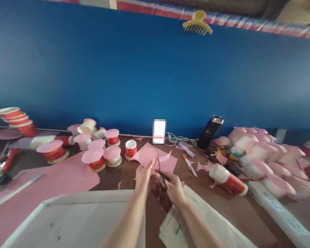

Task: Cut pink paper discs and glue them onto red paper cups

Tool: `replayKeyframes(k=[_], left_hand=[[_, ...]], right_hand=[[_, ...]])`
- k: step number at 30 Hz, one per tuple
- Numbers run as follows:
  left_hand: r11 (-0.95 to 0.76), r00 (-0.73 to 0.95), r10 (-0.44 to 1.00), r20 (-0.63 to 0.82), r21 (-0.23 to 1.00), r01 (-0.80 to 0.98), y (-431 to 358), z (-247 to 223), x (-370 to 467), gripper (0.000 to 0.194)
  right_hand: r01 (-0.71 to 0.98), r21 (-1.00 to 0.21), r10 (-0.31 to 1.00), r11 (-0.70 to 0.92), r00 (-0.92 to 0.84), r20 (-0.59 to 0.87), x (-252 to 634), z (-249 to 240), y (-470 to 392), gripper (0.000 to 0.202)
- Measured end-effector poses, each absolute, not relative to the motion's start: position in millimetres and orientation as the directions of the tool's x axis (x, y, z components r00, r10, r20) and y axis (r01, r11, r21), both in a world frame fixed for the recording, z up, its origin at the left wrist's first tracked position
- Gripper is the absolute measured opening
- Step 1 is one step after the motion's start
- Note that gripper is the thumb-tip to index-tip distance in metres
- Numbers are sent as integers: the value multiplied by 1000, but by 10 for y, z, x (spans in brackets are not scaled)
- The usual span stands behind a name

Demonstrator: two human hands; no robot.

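Note:
Near the middle of the table, my left hand [145,172] pinches the lower edge of a pink paper piece [148,155] that bears a faint round outline. My right hand [170,185] is wrapped round the dark handles of a pair of scissors [158,162]. The blades point up and away, at the right side of the outlined round. More pink paper [172,164] lies beneath and to the right. A red and white paper cup [131,148] stands just left of the paper.
Pink-topped cups [93,159] stand at left beside a large pink sheet [74,172]. A black bottle [210,132], a glue stick [186,150], a pen [190,166] and stacked cups [228,179] are at right. A grey board [93,220] and printed papers [204,213] lie in front.

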State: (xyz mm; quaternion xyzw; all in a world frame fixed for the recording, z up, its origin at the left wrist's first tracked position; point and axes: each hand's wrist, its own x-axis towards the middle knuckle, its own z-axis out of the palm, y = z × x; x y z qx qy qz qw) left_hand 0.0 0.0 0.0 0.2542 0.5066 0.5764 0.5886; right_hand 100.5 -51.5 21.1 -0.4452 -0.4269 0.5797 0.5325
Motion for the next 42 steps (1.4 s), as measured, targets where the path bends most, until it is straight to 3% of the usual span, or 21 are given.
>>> replayKeyframes(k=[18, 42], left_hand=[[222, -185, 922, -340, 856, -466, -150, 309, 76, 39], [134, -256, 929, -268, 887, -442, -13, -6, 25, 42]], right_hand=[[-147, -989, 1000, -26, -17, -24, 1130, 90, -497, 44], [-131, -990, 999, -43, -27, -39, 1123, 130, -498, 46]])
